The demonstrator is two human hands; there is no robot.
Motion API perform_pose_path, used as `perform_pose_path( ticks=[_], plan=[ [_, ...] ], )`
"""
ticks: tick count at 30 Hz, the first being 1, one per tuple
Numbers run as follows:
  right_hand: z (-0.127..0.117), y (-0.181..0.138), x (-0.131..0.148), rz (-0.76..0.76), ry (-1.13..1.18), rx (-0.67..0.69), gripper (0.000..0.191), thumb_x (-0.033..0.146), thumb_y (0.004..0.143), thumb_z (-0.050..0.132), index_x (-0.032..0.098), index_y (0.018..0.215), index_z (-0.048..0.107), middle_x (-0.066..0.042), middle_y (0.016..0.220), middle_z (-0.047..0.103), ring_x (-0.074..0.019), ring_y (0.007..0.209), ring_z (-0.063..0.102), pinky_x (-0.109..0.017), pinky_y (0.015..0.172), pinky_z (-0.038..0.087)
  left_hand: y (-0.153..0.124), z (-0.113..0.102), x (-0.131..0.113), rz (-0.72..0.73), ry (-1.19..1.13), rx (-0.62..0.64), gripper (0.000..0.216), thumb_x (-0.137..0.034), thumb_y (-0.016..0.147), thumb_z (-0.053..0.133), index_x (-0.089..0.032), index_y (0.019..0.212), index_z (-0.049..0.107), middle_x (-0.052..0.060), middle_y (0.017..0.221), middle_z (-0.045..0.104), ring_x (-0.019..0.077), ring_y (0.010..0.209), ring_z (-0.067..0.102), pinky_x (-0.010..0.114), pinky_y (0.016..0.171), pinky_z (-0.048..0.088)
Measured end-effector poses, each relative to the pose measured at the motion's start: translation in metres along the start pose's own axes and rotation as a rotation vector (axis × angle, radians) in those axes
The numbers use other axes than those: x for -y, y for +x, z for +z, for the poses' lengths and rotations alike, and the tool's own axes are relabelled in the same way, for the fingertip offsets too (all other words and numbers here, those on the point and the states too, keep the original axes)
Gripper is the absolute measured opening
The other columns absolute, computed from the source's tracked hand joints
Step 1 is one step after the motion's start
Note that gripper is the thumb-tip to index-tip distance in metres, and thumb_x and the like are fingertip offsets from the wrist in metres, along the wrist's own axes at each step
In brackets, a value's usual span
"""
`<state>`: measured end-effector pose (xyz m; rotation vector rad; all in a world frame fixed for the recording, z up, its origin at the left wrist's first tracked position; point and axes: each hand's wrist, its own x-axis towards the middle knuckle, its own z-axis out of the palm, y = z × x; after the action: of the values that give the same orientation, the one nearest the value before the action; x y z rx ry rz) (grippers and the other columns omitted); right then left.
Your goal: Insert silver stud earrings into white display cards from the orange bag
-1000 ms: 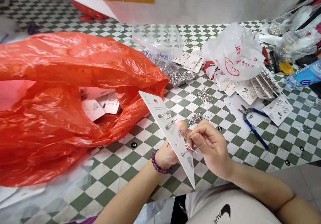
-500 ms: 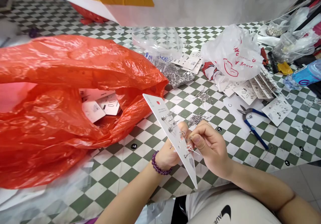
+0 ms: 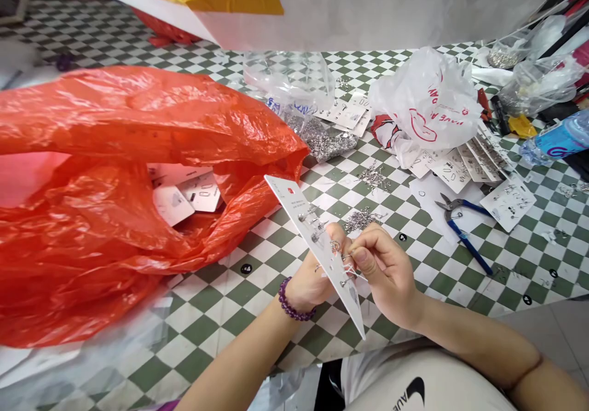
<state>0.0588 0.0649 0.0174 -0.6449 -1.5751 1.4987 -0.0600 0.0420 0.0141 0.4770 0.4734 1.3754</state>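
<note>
Our left hand [image 3: 313, 283] grips an earring card [image 3: 323, 254]; our right hand [image 3: 390, 276] pinches closed beside it, blue-handled pliers [image 3: 468, 241] at the card's three o'clock.

I see the person's left hand [image 3: 314, 281] holding a tilted white card [image 3: 323, 256] set with earrings [image 3: 316, 233]. The right hand [image 3: 390, 279] pinches a tiny piece [image 3: 350, 254] at its front, too small to identify. On the checkered table [image 3: 221, 294], a red plastic bag [image 3: 151, 116] lies left, blue-handled pliers [image 3: 470, 245] right.
</note>
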Motion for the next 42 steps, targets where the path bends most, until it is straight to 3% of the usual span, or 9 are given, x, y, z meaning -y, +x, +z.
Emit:
perform_pose_path(
  ticks=[10, 18, 24, 29, 34, 38, 42],
  plan=[
    [0.001, -0.003, -0.001, -0.021, -0.044, -0.025, 0.013, 0.02, 0.095, 0.051, 0.022, 0.084, 0.056, 0.004, 0.073, 0.058, -0.0086, 0.069, 0.052, -0.022, 0.064, 0.041, -0.004, -0.007, 0.005, 0.019, -0.025, 0.002, 0.05, -0.037, 0.066, 0.08, -0.018, 0.061, 0.034, -0.007, 0.048, 0.048, 0.0038, 0.04, 0.039, 0.011, 0.041, 0.037],
    [-0.001, -0.003, -0.002, -0.06, -0.09, -0.03, 0.012, 0.021, 0.095, 0.052, 0.022, 0.083, 0.057, 0.003, 0.07, 0.058, -0.0102, 0.066, 0.051, -0.024, 0.059, 0.041, -0.006, -0.009, 0.001, -0.032, -0.011, 0.013, 0.052, -0.052, 0.068, 0.075, -0.019, 0.06, 0.036, -0.005, 0.048, 0.046, 0.0076, 0.042, 0.043, 0.017, 0.041, 0.039],
    [-0.01, 0.003, -0.001, -0.13, -0.218, 0.021, 0.014, 0.023, 0.092, 0.055, 0.021, 0.079, 0.058, 0.001, 0.07, 0.058, -0.0105, 0.063, 0.049, -0.024, 0.058, 0.043, -0.01, -0.017, 0.008, 0.003, 0.078, -0.037, 0.047, -0.032, 0.062, 0.083, -0.019, 0.064, 0.038, -0.007, 0.052, 0.048, 0.0063, 0.047, 0.038, 0.015, 0.044, 0.035],
    [-0.018, 0.004, -0.004, 0.013, -0.215, 0.049, 0.013, 0.024, 0.087, 0.06, 0.021, 0.075, 0.06, 0.003, 0.066, 0.052, -0.01, 0.06, 0.048, -0.025, 0.056, 0.042, -0.01, -0.03, 0.009, -0.013, 0.237, -0.033, 0.034, -0.022, 0.068, 0.079, -0.019, 0.071, 0.044, -0.005, 0.06, 0.056, 0.0074, 0.052, 0.047, 0.018, 0.051, 0.043],
    [-0.017, 0.002, -0.005, 0.159, 0.017, 0.047, 0.017, 0.029, 0.088, 0.061, 0.02, 0.074, 0.059, 0.003, 0.066, 0.054, -0.0089, 0.057, 0.049, -0.024, 0.052, 0.042, -0.009, -0.033, 0.007, 0.079, 0.267, 0.049, 0.024, -0.009, 0.072, 0.072, -0.019, 0.077, 0.05, -0.006, 0.06, 0.052, 0.0073, 0.054, 0.052, 0.015, 0.05, 0.045],
    [-0.009, 0.002, 0.0, 0.199, 0.216, 0.057, 0.021, 0.033, 0.09, 0.06, 0.02, 0.073, 0.057, 0.003, 0.065, 0.055, -0.0076, 0.055, 0.05, -0.022, 0.05, 0.043, -0.007, -0.024, 0.001, 0.107, 0.267, 0.049, 0.028, -0.025, 0.072, 0.077, -0.018, 0.072, 0.049, -0.004, 0.062, 0.053, 0.0075, 0.053, 0.051, 0.016, 0.047, 0.046],
    [-0.005, 0.001, 0.002, 0.115, 0.169, 0.048, 0.021, 0.032, 0.091, 0.058, 0.02, 0.073, 0.056, 0.003, 0.066, 0.053, -0.0078, 0.058, 0.05, -0.023, 0.053, 0.044, -0.01, -0.02, -0.002, 0.067, 0.191, 0.063, 0.033, -0.048, 0.075, 0.071, -0.02, 0.074, 0.054, -0.002, 0.061, 0.051, 0.0105, 0.053, 0.05, 0.02, 0.044, 0.045]
  ],
)
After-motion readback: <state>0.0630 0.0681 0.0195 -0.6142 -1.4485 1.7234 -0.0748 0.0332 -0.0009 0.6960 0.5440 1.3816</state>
